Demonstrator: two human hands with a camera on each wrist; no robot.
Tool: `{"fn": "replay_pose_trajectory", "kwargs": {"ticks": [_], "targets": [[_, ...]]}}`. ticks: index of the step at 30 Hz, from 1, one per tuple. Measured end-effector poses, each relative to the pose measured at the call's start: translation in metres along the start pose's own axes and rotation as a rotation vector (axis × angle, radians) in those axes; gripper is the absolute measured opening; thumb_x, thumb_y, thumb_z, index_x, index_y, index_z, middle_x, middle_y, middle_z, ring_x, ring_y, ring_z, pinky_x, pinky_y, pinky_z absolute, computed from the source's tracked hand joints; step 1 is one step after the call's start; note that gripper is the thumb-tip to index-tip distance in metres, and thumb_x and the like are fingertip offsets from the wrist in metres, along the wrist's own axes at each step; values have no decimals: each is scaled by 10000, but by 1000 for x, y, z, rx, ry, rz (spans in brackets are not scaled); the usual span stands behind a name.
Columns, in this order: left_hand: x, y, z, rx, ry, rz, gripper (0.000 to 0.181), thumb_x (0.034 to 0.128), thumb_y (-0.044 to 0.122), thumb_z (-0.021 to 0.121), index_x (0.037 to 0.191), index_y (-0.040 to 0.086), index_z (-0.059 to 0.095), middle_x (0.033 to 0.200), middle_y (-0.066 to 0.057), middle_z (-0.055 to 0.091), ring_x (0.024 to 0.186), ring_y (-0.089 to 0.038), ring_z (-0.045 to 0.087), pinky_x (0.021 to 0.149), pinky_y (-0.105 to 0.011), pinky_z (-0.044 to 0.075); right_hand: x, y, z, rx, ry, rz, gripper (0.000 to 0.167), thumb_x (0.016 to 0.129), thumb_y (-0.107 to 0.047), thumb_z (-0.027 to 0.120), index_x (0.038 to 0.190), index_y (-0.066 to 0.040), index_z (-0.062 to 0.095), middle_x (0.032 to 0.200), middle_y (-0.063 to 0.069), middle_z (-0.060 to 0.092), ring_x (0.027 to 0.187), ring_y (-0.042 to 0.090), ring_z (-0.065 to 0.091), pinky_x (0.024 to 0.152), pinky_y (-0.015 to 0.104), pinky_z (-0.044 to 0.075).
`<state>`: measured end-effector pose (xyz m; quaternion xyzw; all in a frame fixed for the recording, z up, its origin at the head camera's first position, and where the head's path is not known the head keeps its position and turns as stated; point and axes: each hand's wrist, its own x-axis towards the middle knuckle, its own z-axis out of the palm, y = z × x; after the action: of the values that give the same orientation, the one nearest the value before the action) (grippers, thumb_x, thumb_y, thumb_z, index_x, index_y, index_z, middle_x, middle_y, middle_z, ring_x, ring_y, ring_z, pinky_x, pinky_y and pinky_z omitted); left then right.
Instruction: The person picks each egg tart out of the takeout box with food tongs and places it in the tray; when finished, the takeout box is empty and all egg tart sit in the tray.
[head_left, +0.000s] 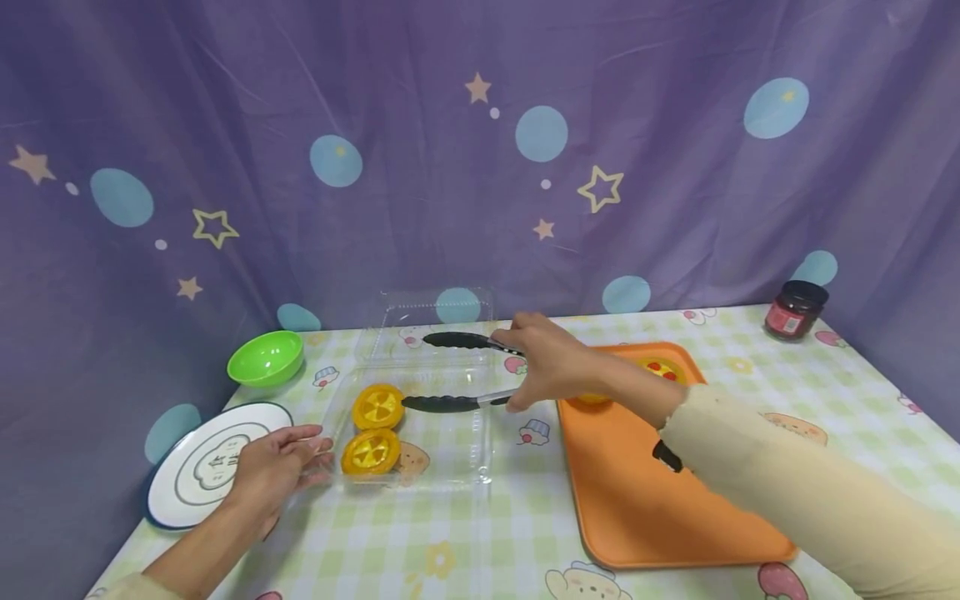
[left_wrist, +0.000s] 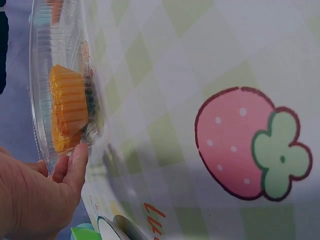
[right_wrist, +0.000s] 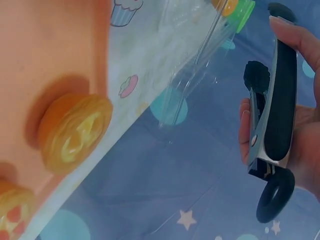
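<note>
My right hand [head_left: 551, 362] grips a pair of black-and-silver tongs [head_left: 442, 405], their black tips spread apart with nothing between them. The tongs hover over a clear plastic box [head_left: 482, 450] whose lid [head_left: 386, 333] stands raised at the back. Inside, along the left side, lie two yellow-topped egg tarts [head_left: 371, 452], one behind the other; the lower tong tip is beside the rear tart [head_left: 378, 404]. At the box's left wall is my left hand [head_left: 277, 467], its loosely bent fingers touching the plastic. In the left wrist view, a fingertip [left_wrist: 80, 152] meets the lower corner.
An orange tray [head_left: 637, 508] at right holds a yellow-topped tart [right_wrist: 75, 132] and a red-dotted tart [right_wrist: 15, 212], partly behind my right arm. A white plate [head_left: 176, 492] and green bowl [head_left: 266, 360] are at left. A dark-lidded jar [head_left: 795, 311] stands far right.
</note>
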<state>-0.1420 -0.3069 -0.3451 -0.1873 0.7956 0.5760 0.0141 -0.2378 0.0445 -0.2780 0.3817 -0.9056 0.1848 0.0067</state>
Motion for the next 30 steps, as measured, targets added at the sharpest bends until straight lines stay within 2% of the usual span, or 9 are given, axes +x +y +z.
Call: {"fn": "replay_pose_trajectory", "kwargs": {"ticks": [5, 10, 18, 25, 28, 30], "targets": [[0, 0, 0, 0, 1, -3, 383, 1008, 39, 441, 1361, -106, 404, 1202, -243, 626, 872, -140, 680, 773, -338, 598, 10, -9, 7, -7, -26, -35, 909, 646, -319, 888, 1410, -52, 474, 973, 40, 474, 906, 221, 399, 722, 296, 389], [0, -1, 0, 3, 2, -3, 379, 1010, 39, 435, 1358, -109, 407, 1189, -241, 634, 874, -151, 685, 768, -342, 599, 19, -16, 12, -37, -45, -26, 903, 645, -334, 889, 1407, -72, 481, 1031, 71, 500, 937, 226, 416, 746, 304, 413], [2, -2, 0, 9, 2, -6, 380, 1014, 47, 436, 1360, -107, 406, 1213, -251, 619, 881, -152, 685, 769, -339, 599, 32, -24, 21, -69, -65, -6, 907, 626, -338, 897, 1398, -88, 491, 1110, 110, 520, 1013, 254, 455, 847, 322, 456], [3, 0, 0, 7, 19, -18, 394, 1010, 56, 471, 1365, -103, 405, 1190, -238, 635, 875, -154, 687, 770, -354, 599, 38, -27, 26, -85, -89, -21, 909, 641, -340, 891, 1405, -71, 478, 1092, 84, 520, 985, 209, 443, 973, 357, 398], [3, 0, 0, 8, 22, -20, 390, 1012, 54, 465, 1365, -101, 407, 1192, -239, 633, 884, -160, 687, 770, -354, 599, 42, -29, 27, -102, -98, -25, 909, 640, -343, 886, 1404, -66, 480, 1067, 70, 517, 943, 204, 432, 930, 336, 400], [3, 0, 1, 8, 27, -26, 387, 1012, 56, 467, 1362, -98, 411, 1184, -235, 639, 882, -163, 687, 766, -355, 600, 45, -30, 28, -123, -108, -22, 908, 637, -356, 883, 1401, -71, 485, 1061, 63, 517, 920, 200, 422, 854, 309, 403]]}}
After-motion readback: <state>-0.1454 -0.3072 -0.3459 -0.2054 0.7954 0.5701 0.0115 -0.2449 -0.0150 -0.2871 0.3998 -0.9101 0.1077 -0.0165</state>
